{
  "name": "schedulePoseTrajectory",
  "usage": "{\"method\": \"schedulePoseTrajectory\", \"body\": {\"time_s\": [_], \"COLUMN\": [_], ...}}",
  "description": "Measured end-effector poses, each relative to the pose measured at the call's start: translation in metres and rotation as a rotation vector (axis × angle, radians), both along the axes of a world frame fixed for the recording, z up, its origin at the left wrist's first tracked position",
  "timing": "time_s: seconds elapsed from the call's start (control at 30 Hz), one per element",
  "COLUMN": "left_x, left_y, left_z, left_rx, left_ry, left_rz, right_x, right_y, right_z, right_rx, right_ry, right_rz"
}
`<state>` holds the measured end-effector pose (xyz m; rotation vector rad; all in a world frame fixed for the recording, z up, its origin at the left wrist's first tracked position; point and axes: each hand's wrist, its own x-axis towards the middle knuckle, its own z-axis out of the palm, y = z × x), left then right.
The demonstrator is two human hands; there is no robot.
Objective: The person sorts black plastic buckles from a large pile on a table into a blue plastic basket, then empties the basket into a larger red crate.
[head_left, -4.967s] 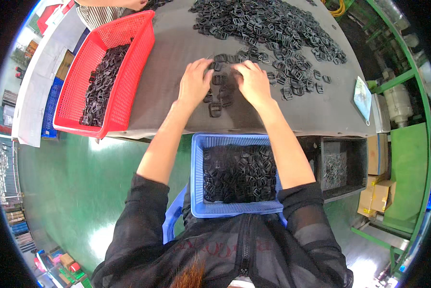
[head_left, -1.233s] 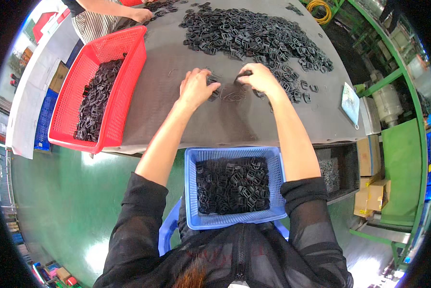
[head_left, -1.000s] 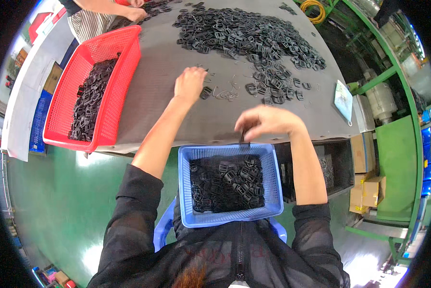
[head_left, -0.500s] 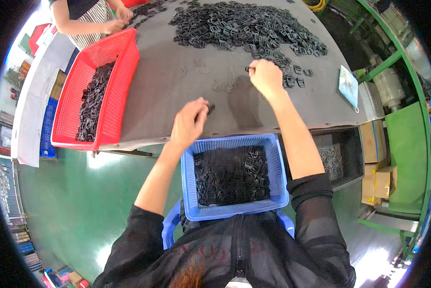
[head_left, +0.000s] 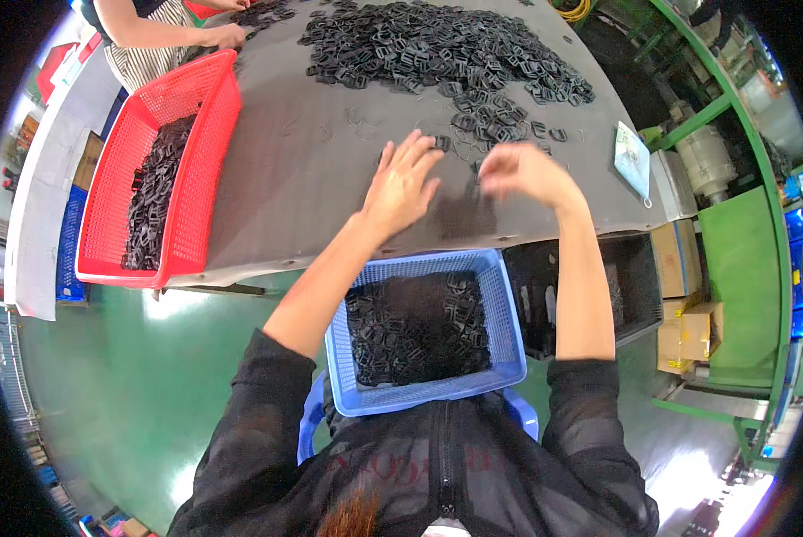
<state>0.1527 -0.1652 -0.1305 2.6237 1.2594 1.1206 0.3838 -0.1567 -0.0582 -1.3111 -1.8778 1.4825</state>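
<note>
- Two bare hands over the tabletop point(head_left: 276, 201). Left hand point(head_left: 403, 186): palm down, fingers extended, thumb well apart, no hold visible.
- Right hand point(head_left: 525, 172): blurred, fingers bent; dark piece just at the fingertips, can't tell if gripped.
- Nearest part: single black buckle point(head_left: 441, 143) flat on the tabletop, just beside left fingertips; can't tell if touching.
- Handling, my read: light, stiff plastic, hard to damage, maybe a bit slick. Lies low, so pinch by the outer frame edges; openings could hook neighbours.
- Loose buckles point(head_left: 493, 116) beyond the right hand, overlapping, running into the big heap point(head_left: 437, 45) at the far side. Tangling likely there.
- Thin curled strands point(head_left: 356, 119) scattered among and left of the parts; could catch.
- Blue basket point(head_left: 433, 396) between torso and tabletop edge, buckles inside. Forearms pass either side.
- Red basket point(head_left: 203, 170) at left, also part-filled with buckles; blocks reach that way. Co-worker's hand point(head_left: 227, 37) just past its far end.
- Right: pale blue packet point(head_left: 632, 163) near tabletop edge, dark tray point(head_left: 636, 291) lower down.
</note>
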Motion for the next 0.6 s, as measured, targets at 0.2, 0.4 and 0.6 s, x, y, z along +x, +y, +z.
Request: {"method": "schedulePoseTrajectory", "body": {"time_s": [0.2, 0.4, 0.6], "left_x": [0.023, -0.006, -0.041], "left_y": [0.057, 0.068, 0.03], "left_z": [-0.01, 0.006, 0.044], "left_rx": [-0.08, -0.208, -0.861], "left_ry": [0.056, -0.393, -0.702], "left_rz": [0.032, 0.189, -0.012], "right_x": [-0.013, -0.023, -0.007], "right_y": [-0.025, -0.009, -0.001], "right_z": [-0.028, -0.042, -0.021], "right_rx": [0.306, 0.685, 0.491], "right_ry": [-0.289, -0.775, -0.347], "right_rz": [-0.388, -0.486, -0.64]}}
